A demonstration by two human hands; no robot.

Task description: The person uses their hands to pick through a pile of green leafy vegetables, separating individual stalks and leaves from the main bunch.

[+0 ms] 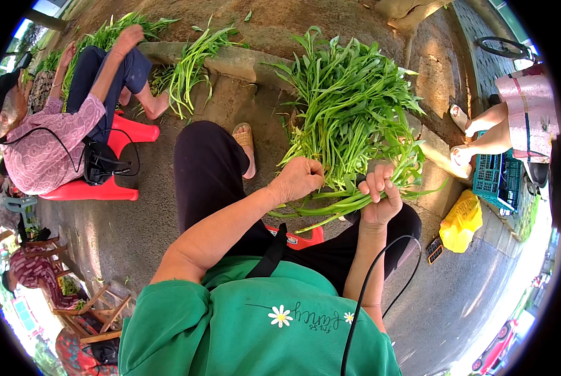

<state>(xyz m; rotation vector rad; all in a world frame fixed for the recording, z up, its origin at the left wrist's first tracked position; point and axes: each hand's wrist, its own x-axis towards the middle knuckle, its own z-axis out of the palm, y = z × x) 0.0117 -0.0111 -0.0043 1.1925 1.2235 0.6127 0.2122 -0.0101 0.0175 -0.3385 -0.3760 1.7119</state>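
My right hand [378,197] is closed around a small bunch of long green leafy stems [346,204], whose lower ends point left across my lap. To its left, my left hand [300,181] has its fingers curled in, with thumb and forefinger close together. Whether a stem is pinched there I cannot tell. Just beyond both hands lies a large heap of leafy greens, seemingly water spinach [341,103], leaves pointing away and pale stems towards me. Part of the heap rests over a low stone kerb [233,63].
A person [50,136] sits on a red plastic stool [120,188] at left beside more greens [191,70]. At right are another person's legs [489,124], a teal crate [496,181], a yellow plastic bag [461,221] and a phone-like object [434,250]. A black cable [370,263] crosses my right forearm.
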